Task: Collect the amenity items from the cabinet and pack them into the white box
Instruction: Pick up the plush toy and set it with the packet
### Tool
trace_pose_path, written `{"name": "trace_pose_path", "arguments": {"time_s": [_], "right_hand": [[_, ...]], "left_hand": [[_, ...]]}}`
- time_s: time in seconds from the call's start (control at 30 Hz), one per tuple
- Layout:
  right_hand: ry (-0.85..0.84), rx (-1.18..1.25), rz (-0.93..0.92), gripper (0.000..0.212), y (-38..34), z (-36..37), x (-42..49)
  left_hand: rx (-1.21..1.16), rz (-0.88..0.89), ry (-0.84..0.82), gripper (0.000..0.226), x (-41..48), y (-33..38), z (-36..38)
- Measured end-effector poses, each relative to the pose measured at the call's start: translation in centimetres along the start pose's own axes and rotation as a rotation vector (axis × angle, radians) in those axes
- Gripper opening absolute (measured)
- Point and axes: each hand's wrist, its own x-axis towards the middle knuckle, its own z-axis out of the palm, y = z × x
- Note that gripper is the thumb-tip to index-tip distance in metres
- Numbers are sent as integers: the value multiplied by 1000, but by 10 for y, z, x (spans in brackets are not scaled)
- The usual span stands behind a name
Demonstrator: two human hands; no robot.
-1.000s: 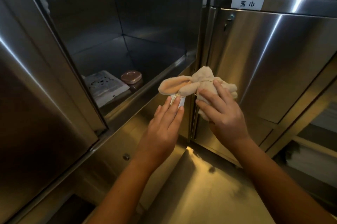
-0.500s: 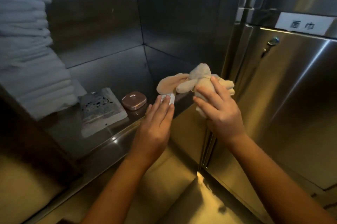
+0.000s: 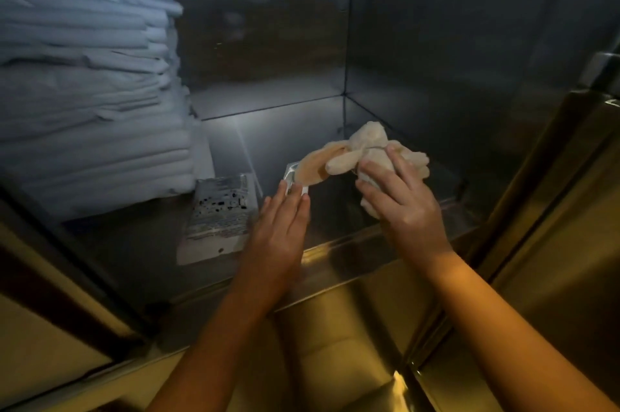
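My right hand (image 3: 399, 206) grips a cream plush cloth toy (image 3: 369, 149) with long ears, held just above the cabinet shelf (image 3: 335, 210). My left hand (image 3: 285, 223) reaches in beside it with fingers straight. Its fingertips lie over a small white piece (image 3: 303, 190) under the toy's ear, and the thumb is hidden. A small shiny case (image 3: 290, 173) shows partly behind the ear and fingertips. A flat printed packet (image 3: 218, 217) lies on the shelf left of my left hand. The white box is not in view.
A tall stack of folded white towels (image 3: 90, 92) fills the left of the steel cabinet. The cabinet's back wall (image 3: 268, 42) and right wall (image 3: 436, 59) close the space. A steel door panel (image 3: 553, 243) stands at the right, and a steel ledge (image 3: 335, 327) runs below the shelf.
The view has moved closer into the open cabinet. Both hands with the plush toy have gone from in front of the door frame to over the shelf; the case is now partly covered.
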Motion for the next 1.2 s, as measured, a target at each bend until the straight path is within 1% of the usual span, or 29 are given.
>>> {"name": "trace_pose_path", "arguments": {"time_s": [0.2, 0.33, 0.47, 0.63, 0.7, 0.83, 0.93, 1.0, 1.07, 1.2], "right_hand": [[-9, 135, -25, 20, -13, 43, 15], [-14, 194, -52, 22, -22, 67, 26], [-65, 253, -64, 25, -28, 84, 29], [-118, 315, -71, 29, -29, 97, 23], [-143, 332, -75, 33, -29, 100, 22], [-176, 353, -71, 35, -29, 103, 23], [-219, 342, -33, 31, -27, 103, 24], [-284, 345, 36, 39, -25, 104, 22], [-337, 364, 88, 46, -22, 103, 19], [-426, 361, 129, 50, -20, 102, 16]], "left_hand": [[102, -148, -119, 61, 3, -28, 1], [97, -252, -166, 60, 7, -40, 6], [122, -289, -185, 64, 7, -50, 13], [179, -327, -281, 70, 3, -56, 27], [203, -326, -307, 68, 2, -58, 34], [165, -351, -350, 68, -1, -62, 44], [127, -371, -363, 64, -3, -65, 49], [68, -392, -332, 59, -2, -63, 46], [41, -392, -326, 60, -2, -61, 42], [22, -399, -316, 66, 0, -58, 39]]}}
